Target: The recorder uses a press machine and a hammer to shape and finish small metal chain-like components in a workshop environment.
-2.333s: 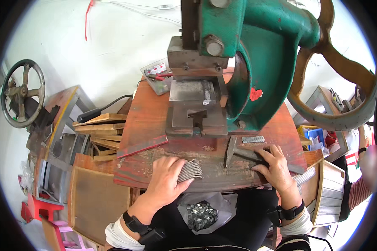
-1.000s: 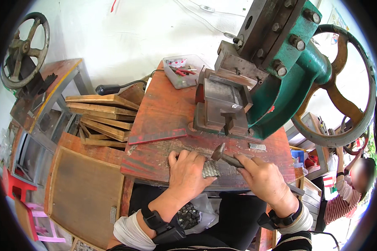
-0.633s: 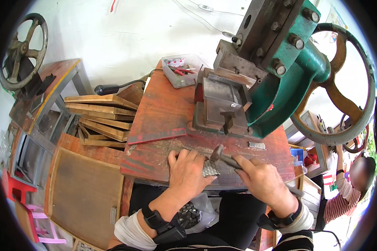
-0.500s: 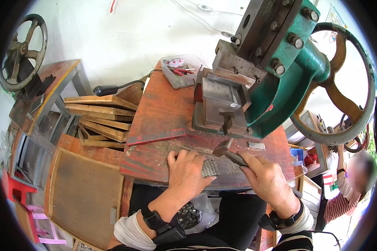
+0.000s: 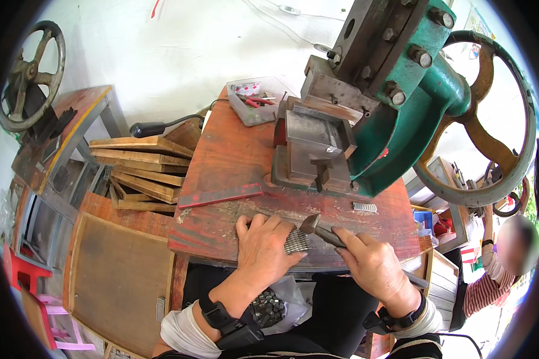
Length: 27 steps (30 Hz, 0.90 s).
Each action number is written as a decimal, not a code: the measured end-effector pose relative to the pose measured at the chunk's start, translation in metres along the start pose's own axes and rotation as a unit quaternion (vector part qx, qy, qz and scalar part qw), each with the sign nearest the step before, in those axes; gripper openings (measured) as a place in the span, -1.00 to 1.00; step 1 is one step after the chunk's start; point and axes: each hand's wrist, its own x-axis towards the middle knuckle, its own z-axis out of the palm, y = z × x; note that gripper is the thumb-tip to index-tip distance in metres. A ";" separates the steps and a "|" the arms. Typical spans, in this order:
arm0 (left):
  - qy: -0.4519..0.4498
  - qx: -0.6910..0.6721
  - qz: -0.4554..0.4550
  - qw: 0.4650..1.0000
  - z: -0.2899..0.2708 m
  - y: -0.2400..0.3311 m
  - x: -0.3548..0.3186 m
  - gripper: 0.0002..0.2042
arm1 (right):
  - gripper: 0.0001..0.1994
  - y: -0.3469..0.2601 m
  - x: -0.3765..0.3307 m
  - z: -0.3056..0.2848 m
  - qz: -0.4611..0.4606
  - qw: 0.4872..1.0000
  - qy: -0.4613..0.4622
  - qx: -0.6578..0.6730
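At the front of the wooden bench, my left hand point(image 5: 263, 244) steadies a block of small metal pieces point(image 5: 296, 241) packed in tight rows, with fingers curled along its left side and thumb at its near edge. My right hand point(image 5: 374, 262) grips a hammer point(image 5: 328, 235) by the handle. The hammer head point(image 5: 309, 224) is close by the block's upper right corner; whether they touch I cannot tell. Farther right on the bench lies a second small row of metal pieces point(image 5: 364, 207), away from both hands.
Behind my hands stands a green press point(image 5: 428, 113) with a large handwheel point(image 5: 488, 191) and a metal tray point(image 5: 317, 128). A red bar point(image 5: 220, 195) and a plastic box of tools point(image 5: 259, 99) lie on the bench. Wooden trays point(image 5: 141, 158) are stacked left; a person point(image 5: 491, 284) works at far right.
My right hand has brought the hammer head left and slightly down, closer to the block. My left hand stays on the block. The whole view has shifted a little.
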 end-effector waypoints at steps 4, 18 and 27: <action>-0.008 0.007 -0.007 1.000 0.000 -0.001 0.002 -0.52 | -0.60 -0.003 0.001 0.001 -0.006 1.000 0.005 -0.028; -0.003 0.010 -0.005 1.000 0.002 0.000 0.000 -0.53 | -0.47 0.000 -0.008 0.010 0.008 0.999 0.024 -0.022; -0.001 0.013 -0.005 1.000 0.001 -0.001 -0.001 -0.53 | -0.50 -0.011 -0.009 0.002 0.007 1.000 0.021 0.022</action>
